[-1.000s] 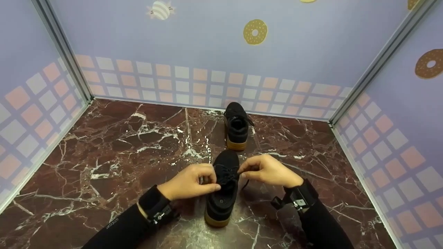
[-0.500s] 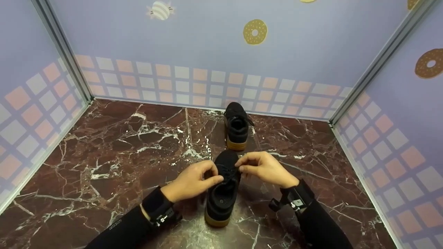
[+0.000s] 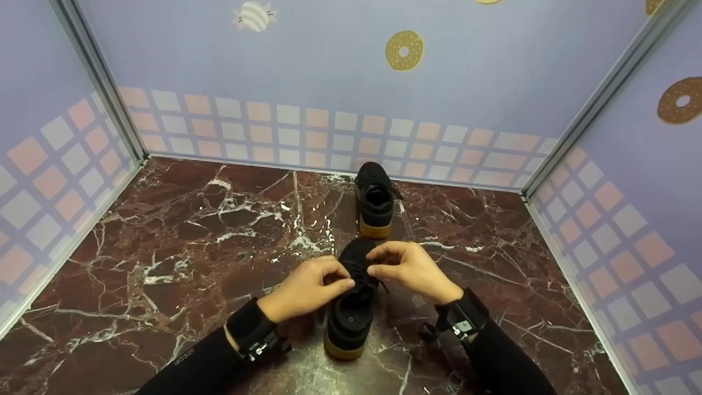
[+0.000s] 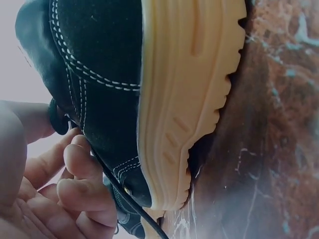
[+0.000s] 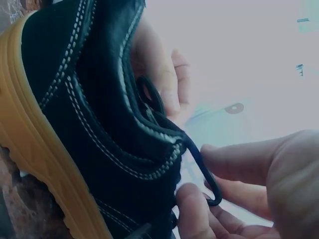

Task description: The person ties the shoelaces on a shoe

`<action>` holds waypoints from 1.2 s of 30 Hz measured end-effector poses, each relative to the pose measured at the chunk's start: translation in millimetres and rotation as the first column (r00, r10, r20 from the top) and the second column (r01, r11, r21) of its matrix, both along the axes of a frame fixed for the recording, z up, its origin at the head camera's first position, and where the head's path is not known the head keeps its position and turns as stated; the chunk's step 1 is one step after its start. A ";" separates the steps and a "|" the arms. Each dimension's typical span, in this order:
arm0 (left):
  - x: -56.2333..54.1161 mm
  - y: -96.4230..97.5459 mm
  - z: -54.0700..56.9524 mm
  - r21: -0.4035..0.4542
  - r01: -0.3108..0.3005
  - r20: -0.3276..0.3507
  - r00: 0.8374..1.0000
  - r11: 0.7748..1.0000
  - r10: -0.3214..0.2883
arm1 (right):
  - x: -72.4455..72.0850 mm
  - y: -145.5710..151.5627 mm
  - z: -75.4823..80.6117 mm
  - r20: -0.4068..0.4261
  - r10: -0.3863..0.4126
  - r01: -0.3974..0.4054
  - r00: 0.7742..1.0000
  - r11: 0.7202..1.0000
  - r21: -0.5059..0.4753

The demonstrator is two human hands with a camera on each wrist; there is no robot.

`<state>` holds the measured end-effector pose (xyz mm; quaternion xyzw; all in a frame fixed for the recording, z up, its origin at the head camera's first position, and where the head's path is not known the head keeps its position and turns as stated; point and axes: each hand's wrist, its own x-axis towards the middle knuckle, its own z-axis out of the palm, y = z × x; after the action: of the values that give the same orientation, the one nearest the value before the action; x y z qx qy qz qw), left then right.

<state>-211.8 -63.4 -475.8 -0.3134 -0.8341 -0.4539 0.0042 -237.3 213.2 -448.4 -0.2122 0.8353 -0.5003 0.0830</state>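
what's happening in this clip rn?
A person is working the laces of the near black shoe, which sits on a marble-patterned floor with its toe pointing away. The left hand and right hand meet over the lacing, each pinching the black lace; the right wrist view shows a loop of it between thumb and finger. The second black shoe stands untouched farther back, near the wall.
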 end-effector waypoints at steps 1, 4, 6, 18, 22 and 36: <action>0.2 0.1 0.0 0.007 0.000 0.010 1.000 1.000 0.000 | 0.8 -1.5 -0.2 0.001 -0.010 0.010 1.000 1.000 -0.011; 0.4 0.2 -0.5 0.034 0.001 0.045 0.999 0.999 -0.003 | 2.6 -6.7 -1.3 0.017 -0.048 0.049 0.999 0.997 -0.053; 0.1 0.4 -1.5 0.053 0.002 0.064 0.998 0.999 -0.005 | 4.4 -9.6 -1.9 0.037 -0.078 0.081 0.996 0.993 -0.083; 0.3 0.2 -4.4 0.096 0.005 0.105 0.994 0.995 -0.015 | 12.5 -16.4 -2.3 -0.079 -0.099 0.102 0.992 0.994 0.040; 0.1 0.2 -5.9 0.105 0.009 0.101 0.995 0.994 -0.019 | 14.8 -15.0 0.1 -0.119 -0.065 0.078 0.991 0.991 0.106; 0.5 0.9 -7.2 0.117 0.005 0.119 0.993 0.993 -0.019 | 23.2 -16.9 9.9 -0.195 -0.032 0.065 0.980 0.984 0.168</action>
<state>-211.3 -62.5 -483.0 -0.2900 -0.8031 -0.5197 -0.0305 -214.1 196.3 -438.5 -0.2310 0.8848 -0.4047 0.0080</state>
